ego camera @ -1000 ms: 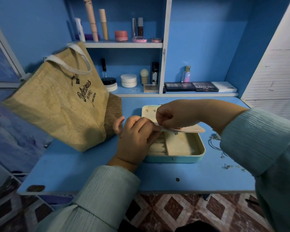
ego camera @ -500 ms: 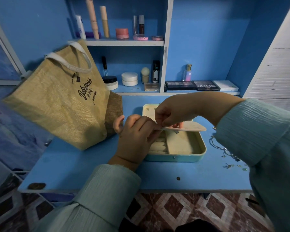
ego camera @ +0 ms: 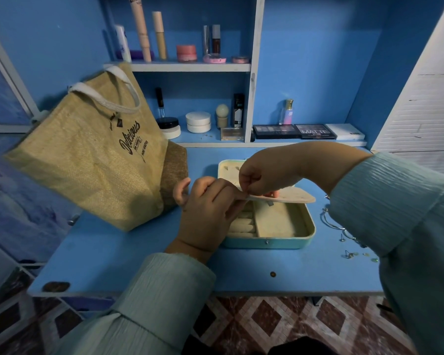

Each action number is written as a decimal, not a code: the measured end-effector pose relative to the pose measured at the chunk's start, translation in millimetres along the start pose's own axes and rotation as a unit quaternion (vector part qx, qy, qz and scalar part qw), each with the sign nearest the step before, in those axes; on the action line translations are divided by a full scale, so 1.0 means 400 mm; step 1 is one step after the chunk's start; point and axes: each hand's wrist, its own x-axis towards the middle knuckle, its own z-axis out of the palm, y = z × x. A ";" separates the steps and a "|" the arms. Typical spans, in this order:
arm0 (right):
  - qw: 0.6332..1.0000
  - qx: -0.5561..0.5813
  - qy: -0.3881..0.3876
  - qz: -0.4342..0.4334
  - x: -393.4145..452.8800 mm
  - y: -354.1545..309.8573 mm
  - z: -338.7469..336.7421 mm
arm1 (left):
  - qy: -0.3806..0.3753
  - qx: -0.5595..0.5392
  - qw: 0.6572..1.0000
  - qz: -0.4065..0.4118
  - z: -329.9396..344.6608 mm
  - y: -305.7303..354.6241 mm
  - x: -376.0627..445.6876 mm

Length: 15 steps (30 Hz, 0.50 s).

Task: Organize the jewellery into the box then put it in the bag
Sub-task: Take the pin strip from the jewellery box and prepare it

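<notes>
At frame centre, both hands pinch a flat beige padded insert (ego camera: pixel 282 198) over the open teal jewellery box (ego camera: pixel 269 243): left hand (ego camera: pixel 205 213), right hand (ego camera: pixel 264 178).

The bag (ego camera: pixel 87 160) is coarse woven jute, the box (ego camera: pixel 280 224) lined with matt beige velvet, the table (ego camera: pixel 139 254) smooth painted blue.
</notes>
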 end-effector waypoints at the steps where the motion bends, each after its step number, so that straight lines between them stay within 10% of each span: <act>1: 1.000 0.002 0.004 -0.001 0.000 0.001 0.001 | 0.003 0.003 1.000 0.000 0.000 0.001 0.001; 15: 0.998 0.050 0.026 0.003 -0.008 0.001 0.001 | 0.022 0.021 1.000 0.001 0.002 0.003 -0.001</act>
